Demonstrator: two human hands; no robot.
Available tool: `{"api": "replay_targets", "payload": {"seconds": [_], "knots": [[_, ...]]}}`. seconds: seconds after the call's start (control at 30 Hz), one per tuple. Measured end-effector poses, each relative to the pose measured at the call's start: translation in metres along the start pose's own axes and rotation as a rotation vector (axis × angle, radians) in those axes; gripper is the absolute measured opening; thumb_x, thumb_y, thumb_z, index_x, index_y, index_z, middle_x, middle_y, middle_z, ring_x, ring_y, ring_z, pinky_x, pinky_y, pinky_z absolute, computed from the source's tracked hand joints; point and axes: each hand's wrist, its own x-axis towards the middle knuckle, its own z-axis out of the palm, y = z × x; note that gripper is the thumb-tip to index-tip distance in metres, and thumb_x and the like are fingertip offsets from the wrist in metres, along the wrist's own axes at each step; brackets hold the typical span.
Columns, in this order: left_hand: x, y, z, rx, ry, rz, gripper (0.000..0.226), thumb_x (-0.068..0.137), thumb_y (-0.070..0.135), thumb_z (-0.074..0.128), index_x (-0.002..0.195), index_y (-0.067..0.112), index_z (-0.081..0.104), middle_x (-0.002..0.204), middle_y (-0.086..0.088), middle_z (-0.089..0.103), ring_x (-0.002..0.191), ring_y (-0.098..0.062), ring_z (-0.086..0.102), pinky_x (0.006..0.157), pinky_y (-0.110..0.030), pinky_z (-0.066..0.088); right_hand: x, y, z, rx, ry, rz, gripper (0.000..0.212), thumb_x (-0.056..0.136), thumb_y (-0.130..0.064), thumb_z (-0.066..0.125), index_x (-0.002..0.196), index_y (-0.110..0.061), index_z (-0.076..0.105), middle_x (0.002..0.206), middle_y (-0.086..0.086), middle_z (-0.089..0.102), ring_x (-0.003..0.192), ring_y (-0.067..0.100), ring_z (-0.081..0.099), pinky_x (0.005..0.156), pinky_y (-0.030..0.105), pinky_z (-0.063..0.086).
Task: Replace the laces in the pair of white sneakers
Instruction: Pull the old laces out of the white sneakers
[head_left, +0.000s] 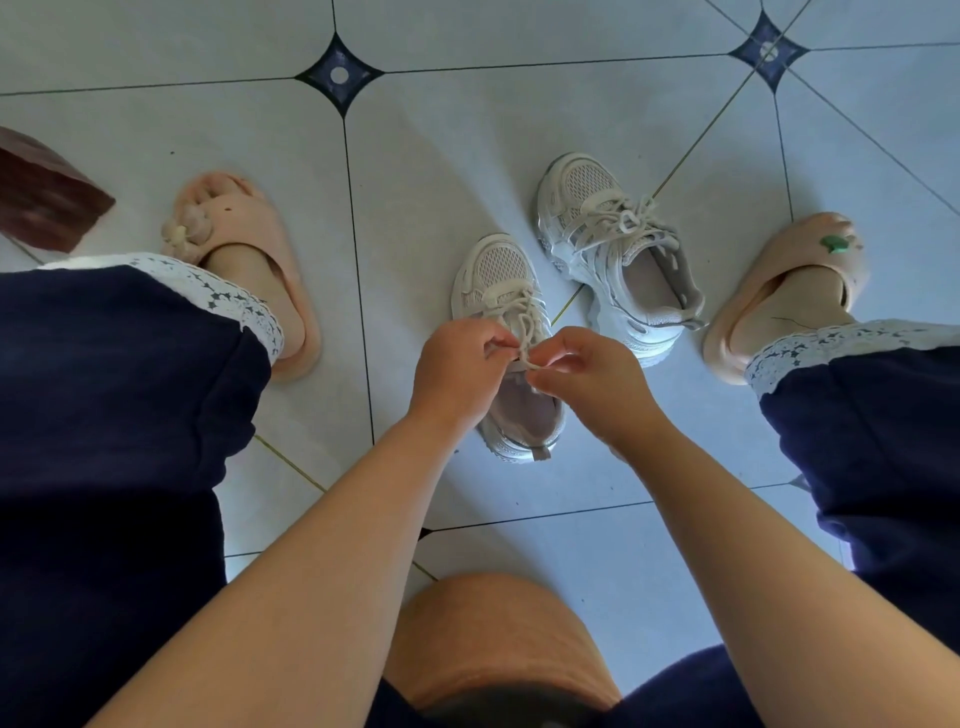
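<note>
Two small white mesh sneakers stand on the tiled floor between my feet. The near sneaker (498, 280) points away from me, and its cream lace (524, 332) runs up to my hands over the tongue. My left hand (457, 364) pinches one part of that lace and my right hand (582, 374) pinches the other part, fingertips almost touching above the shoe's opening. The far sneaker (618, 254) lies a little further right, laced, with a tied bow (631, 218) on top. Neither hand touches it.
My feet in peach slippers sit on either side, the left slipper (244, 244) and the right slipper (784, 291). Dark trouser legs with lace hems frame the view. A brown wooden object (47, 197) lies at the far left edge. White floor tiles (519, 119) carry dark diamond insets.
</note>
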Motion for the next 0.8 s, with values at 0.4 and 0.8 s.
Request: {"api": "replay_targets", "payload": {"seconds": [0.4,0.8], "knots": [[-0.001,-0.001,-0.001,0.059,-0.024,0.064,0.007,0.080,0.012,0.062,0.084,0.014,0.067,0.080,0.008,0.056,0.076,-0.008,0.049,0.063,-0.013,0.034,0.009,-0.002,-0.007,-0.007,0.024,-0.001,0.027,0.081,-0.003,0.054,0.083,-0.027,0.066,0.077,-0.013,0.069,0.074,-0.002,0.066,0.063,0.005,0.045],[-0.002,-0.003,-0.003,-0.049,-0.037,0.083,0.014,0.077,0.007,0.063,0.078,0.021,0.062,0.075,0.017,0.049,0.073,0.005,0.049,0.067,0.002,0.031,0.020,-0.006,0.002,-0.439,0.077,-0.144,0.014,0.079,-0.017,0.062,0.089,-0.019,0.072,0.082,-0.005,0.070,0.074,0.005,0.058,0.064,0.012,0.039]]}}
